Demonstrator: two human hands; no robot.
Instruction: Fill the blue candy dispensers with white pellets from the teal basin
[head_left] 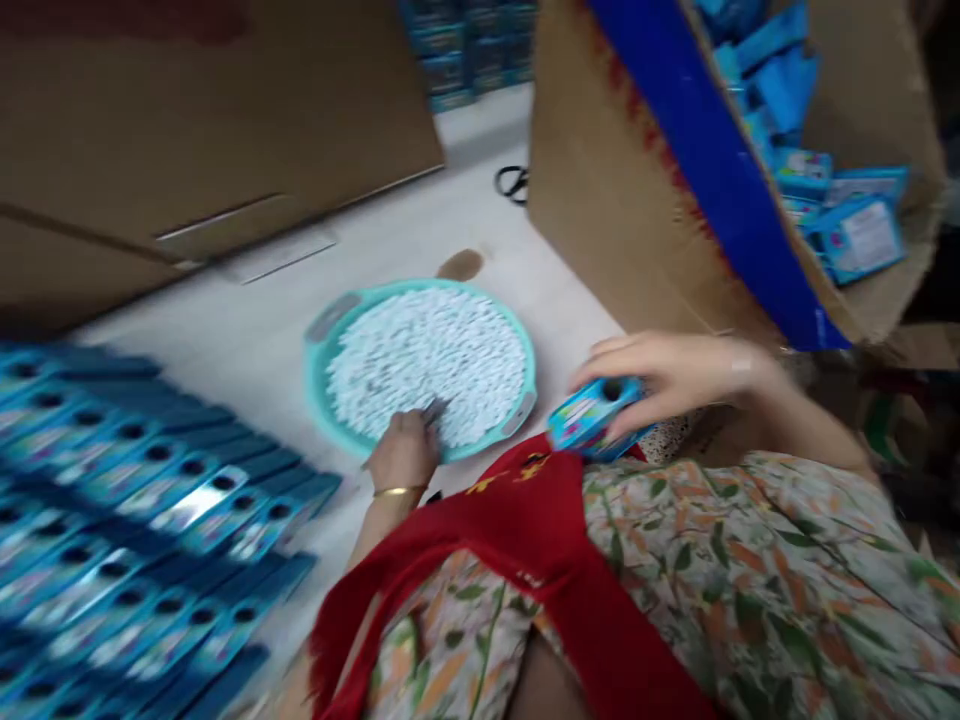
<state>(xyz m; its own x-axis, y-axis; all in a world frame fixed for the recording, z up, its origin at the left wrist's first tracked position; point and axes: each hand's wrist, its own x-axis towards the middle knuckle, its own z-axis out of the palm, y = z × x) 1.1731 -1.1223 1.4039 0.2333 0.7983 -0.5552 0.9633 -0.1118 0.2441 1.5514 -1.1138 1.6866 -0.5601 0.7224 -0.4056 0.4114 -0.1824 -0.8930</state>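
Observation:
A turquoise basin (pixel 315 370) filled with small white pieces (pixel 427 350) stands on the pale table. At its near rim my left hand (pixel 405 450) is closed around a small greyish thing (pixel 433 408) that dips into the white pieces; blur hides what it is. To the right of the basin, my right hand (pixel 656 365) grips a small blue printed box (pixel 589 412), held over my lap, with a dark round hole in its end. Rows of similar blue boxes (pixel 150 470) stand stacked at the left, their holed ends facing me.
A cardboard carton (pixel 600 190) with a blue band, holding loose blue boxes (pixel 859 235), stands at the right. Another large carton (pixel 225 110) fills the back left. Black scissor handles (pixel 511 184) and a brown stain (pixel 460 264) lie beyond the basin.

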